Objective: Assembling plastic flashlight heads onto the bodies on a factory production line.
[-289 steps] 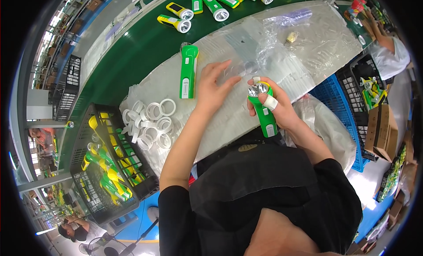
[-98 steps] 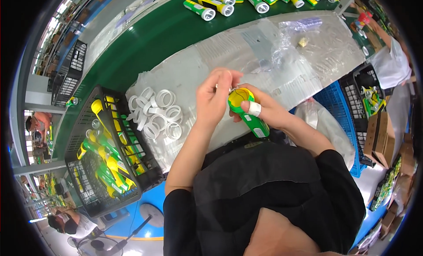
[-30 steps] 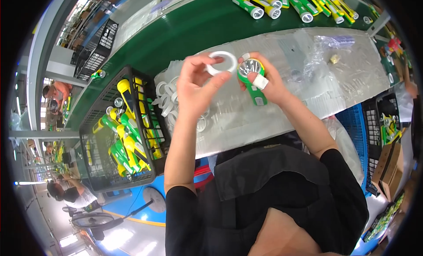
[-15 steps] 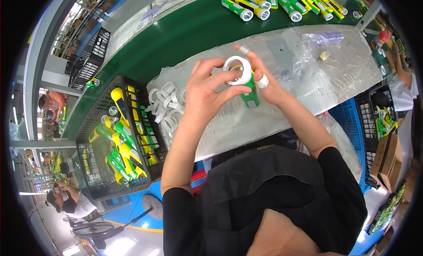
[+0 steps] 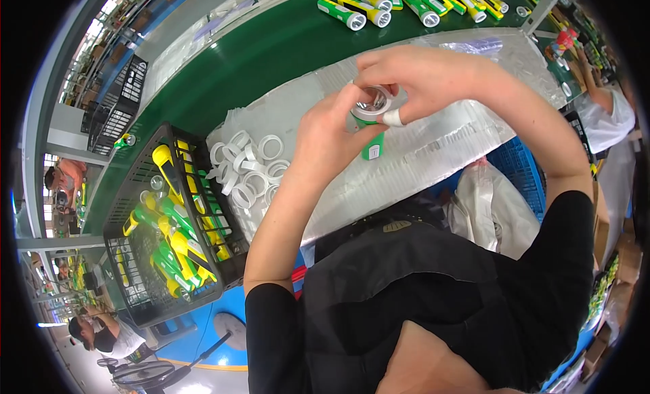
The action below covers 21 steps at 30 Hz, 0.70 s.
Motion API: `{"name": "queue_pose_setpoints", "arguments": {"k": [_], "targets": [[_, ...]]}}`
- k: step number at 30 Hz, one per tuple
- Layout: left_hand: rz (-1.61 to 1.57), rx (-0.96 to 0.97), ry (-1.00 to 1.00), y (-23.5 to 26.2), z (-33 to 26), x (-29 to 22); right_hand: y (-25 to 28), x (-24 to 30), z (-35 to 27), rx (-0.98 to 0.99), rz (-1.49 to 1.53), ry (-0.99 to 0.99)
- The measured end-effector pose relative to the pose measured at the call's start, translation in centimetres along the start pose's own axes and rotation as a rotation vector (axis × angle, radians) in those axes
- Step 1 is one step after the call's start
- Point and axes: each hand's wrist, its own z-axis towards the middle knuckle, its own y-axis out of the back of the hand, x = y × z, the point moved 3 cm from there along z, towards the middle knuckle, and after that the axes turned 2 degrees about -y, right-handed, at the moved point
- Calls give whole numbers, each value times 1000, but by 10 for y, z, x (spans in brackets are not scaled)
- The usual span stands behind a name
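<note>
A green flashlight (image 5: 373,149) stands lens end up between my hands, over the plastic-covered work surface. Around its head sits a white ring (image 5: 370,114), with the shiny reflector inside. My left hand (image 5: 330,130) is closed on the ring from the left, thumb at the near side. From the right, my right hand (image 5: 423,79) arches over and grips the ring's far and right sides; its thumb has white tape on it. Fingers partly hide the ring. Left of my left hand lies a loose heap of white rings (image 5: 252,169).
A black crate (image 5: 233,266) of green and yellow flashlights stands at the left. More flashlights (image 5: 353,19) lie along the far green bench (image 5: 271,62). Crumpled clear plastic (image 5: 474,47) rests at the far right, and a white bag (image 5: 491,208) hangs near the right edge.
My right hand has swung up and over, from beside the flashlight to gripping the ring at its head. The ring now sits lower, around the head. My view has shifted slightly.
</note>
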Motion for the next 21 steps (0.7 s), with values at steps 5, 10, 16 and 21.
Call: {"name": "queue_pose_setpoints", "arguments": {"k": [5, 10, 16, 21], "targets": [[-37, -43, -75, -4, 0, 3, 4, 2, 6, 132, -7, -7], [-42, -24, -90, -7, -1, 5, 0, 4, 5, 101, -17, -55], [8, -67, -103, -13, 4, 7, -9, 2, 1, -55, -161, -275], [28, -103, -75, -17, 6, 9, -16, -2, -4, -201, -277, -463]]}}
